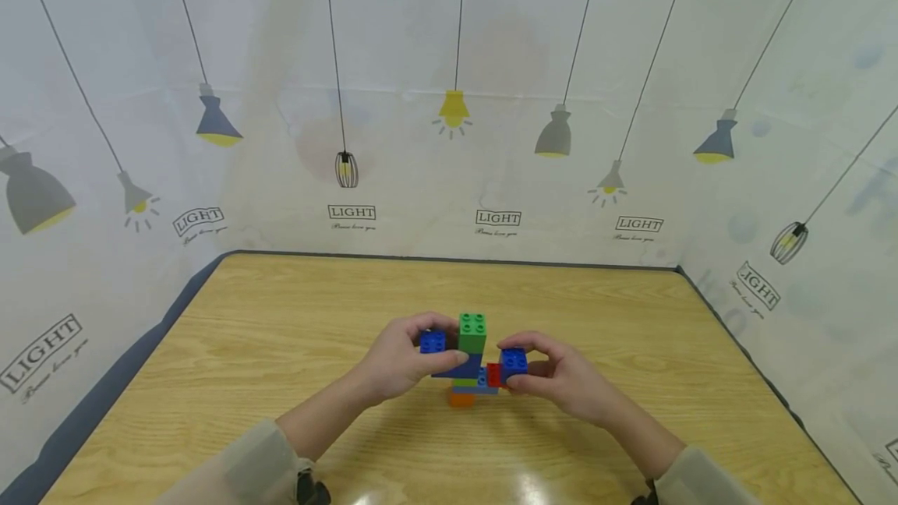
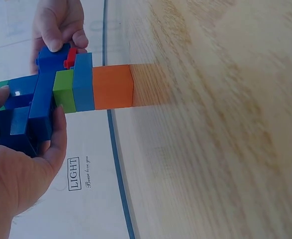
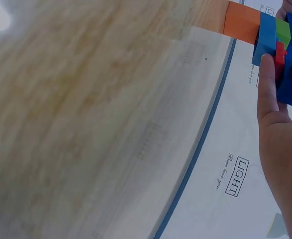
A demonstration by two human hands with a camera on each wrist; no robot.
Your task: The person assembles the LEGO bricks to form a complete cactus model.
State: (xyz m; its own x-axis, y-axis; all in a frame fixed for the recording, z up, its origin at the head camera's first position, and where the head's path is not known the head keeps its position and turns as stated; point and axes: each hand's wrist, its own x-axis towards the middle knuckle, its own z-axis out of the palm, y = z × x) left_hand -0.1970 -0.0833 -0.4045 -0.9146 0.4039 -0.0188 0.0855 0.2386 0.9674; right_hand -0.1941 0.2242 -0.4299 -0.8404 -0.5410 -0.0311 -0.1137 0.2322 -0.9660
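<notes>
A small tower of toy building blocks stands upright near the middle of the table. An orange block (image 2: 113, 87) forms its foot, then come a lighter blue block (image 2: 83, 82), a lime block (image 2: 64, 91) and dark blue blocks (image 1: 456, 369). On top sits a green block (image 1: 472, 333). My left hand (image 1: 403, 361) grips the dark blue part at the left, thumb in front, beside a raised blue block (image 1: 432, 342). With thumb and fingers my right hand (image 1: 571, 380) pinches a blue block (image 1: 514, 362) at the right, beside a small red block (image 1: 494, 375).
The wood-grain table (image 1: 295, 310) has a dark blue edge along its back and sides. Behind it hangs a pale sheet (image 1: 421, 170) printed with lamps and the word LIGHT. A dark band shows at each sleeve cuff.
</notes>
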